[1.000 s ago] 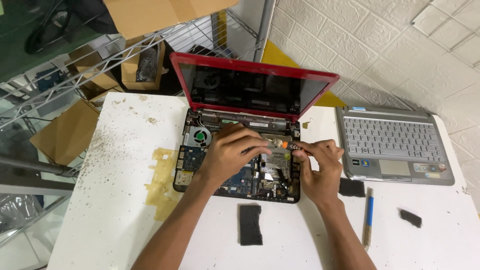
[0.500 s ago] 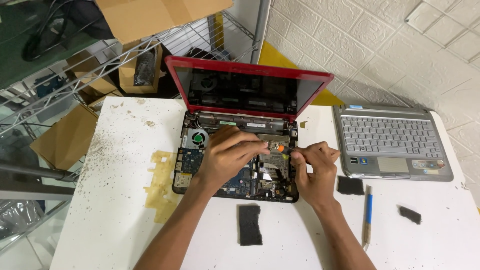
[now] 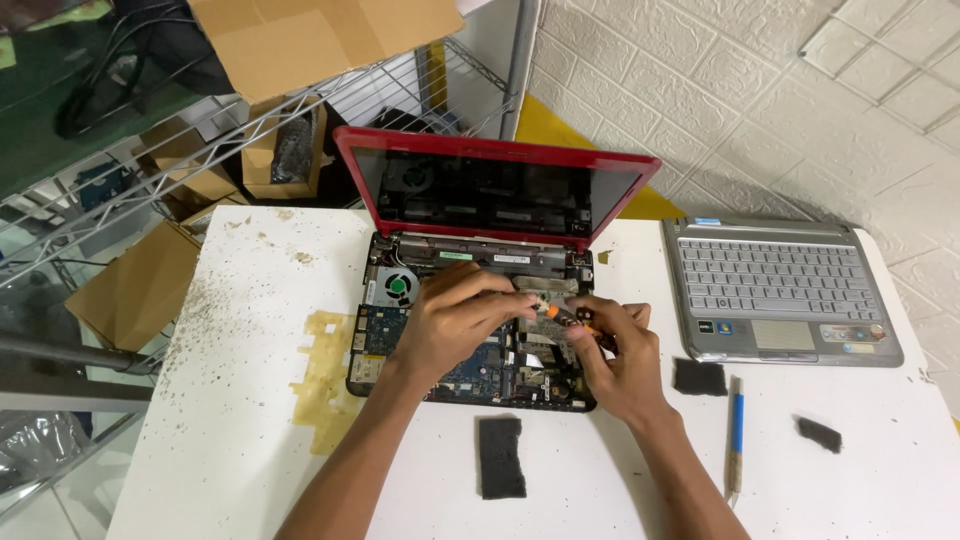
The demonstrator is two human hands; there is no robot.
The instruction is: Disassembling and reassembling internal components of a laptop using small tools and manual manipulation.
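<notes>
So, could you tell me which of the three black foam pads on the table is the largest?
The long upright black pad just below the opened laptop; the two to its right are smaller.

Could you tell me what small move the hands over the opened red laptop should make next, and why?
Probably hold the tool tip in place and turn it. The right hand pinches an orange-handled screwdriver over the exposed board of the red laptop, while the left hand braces beside it. What the tip meets is hidden.

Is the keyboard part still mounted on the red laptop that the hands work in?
No: the silver keyboard part lies apart on the white table, and the red laptop shows bare boards.
</notes>
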